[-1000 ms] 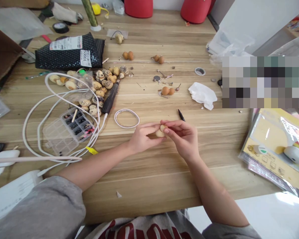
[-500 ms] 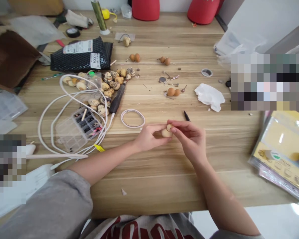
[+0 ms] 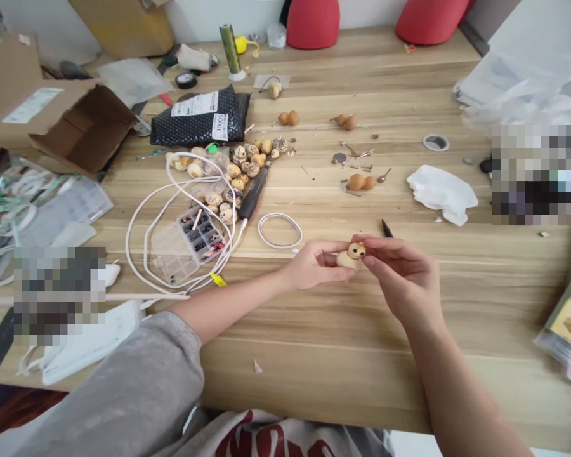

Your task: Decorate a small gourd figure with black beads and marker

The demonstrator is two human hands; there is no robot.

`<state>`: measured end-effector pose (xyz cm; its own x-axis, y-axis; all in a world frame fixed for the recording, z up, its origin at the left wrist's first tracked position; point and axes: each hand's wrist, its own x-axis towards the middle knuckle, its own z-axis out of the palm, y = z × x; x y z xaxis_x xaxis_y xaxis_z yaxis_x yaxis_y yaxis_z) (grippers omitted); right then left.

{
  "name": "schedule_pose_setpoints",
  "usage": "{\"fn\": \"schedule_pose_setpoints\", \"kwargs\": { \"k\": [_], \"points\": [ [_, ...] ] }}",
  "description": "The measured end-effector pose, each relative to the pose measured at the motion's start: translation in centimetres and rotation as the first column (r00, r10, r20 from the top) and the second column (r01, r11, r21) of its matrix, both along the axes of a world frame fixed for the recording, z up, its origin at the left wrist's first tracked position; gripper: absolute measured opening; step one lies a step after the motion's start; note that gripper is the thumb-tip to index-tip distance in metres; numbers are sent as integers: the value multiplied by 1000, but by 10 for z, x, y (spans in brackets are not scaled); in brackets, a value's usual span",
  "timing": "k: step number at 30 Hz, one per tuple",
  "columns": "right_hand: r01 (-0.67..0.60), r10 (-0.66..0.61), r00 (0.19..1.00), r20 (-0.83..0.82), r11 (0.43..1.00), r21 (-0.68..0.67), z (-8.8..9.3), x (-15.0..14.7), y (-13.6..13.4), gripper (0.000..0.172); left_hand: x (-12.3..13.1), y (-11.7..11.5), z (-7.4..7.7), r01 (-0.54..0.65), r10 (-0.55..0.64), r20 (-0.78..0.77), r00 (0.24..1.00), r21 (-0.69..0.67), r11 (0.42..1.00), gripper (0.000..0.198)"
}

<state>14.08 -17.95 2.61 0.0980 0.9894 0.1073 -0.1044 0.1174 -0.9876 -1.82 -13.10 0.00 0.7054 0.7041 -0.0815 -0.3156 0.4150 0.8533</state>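
A small pale gourd figure (image 3: pixel 346 259) with dark eye dots and a ring round its neck is held between my hands above the table. My left hand (image 3: pixel 316 263) grips its lower bulb from the left, thumb below and fingers behind. From the right, my right hand (image 3: pixel 404 270) pinches at its head with thumb and fingertips. Just behind that hand lies a black pen (image 3: pixel 386 228). A white ring-shaped band (image 3: pixel 280 230) rests on the table beyond my left hand. Further left, an open compartment box (image 3: pixel 202 236) holds tiny black and pink pieces.
A white cable (image 3: pixel 129 235) loops round the box to a dark-handled pen tool (image 3: pixel 254 193). Behind it are several decorated gourds (image 3: pixel 252 168) and a black bubble mailer (image 3: pixel 195 120). Brown gourds (image 3: pixel 361 183), a tape roll (image 3: pixel 436 143) and crumpled tissue (image 3: pixel 442 192) lie beyond my hands.
My view has swung left, so everything sits further right in the picture. The gourd figure has turned, and its dark eyes now show. Both hands are still on it.
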Motion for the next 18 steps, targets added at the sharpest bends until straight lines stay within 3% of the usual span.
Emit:
{"fn": "schedule_pose_setpoints", "kwargs": {
  "k": [9, 13, 18],
  "points": [
    [26, -26, 999, 25, 1000, -16, 1, -1, 3, 22, 0, 3, 3, 7, -10, -35, 999, -79, 997, 43],
    [14, -11, 998, 55, 999, -49, -2, 3, 3, 37, 1, 5, 1, 36, -34, 16, 999, -190, 981, 43],
    [-29, 32, 998, 50, 997, -78, -5, 5, 3, 46, 1, 6, 3, 16, -22, -28, 999, -212, 977, 41]
  ]
}}
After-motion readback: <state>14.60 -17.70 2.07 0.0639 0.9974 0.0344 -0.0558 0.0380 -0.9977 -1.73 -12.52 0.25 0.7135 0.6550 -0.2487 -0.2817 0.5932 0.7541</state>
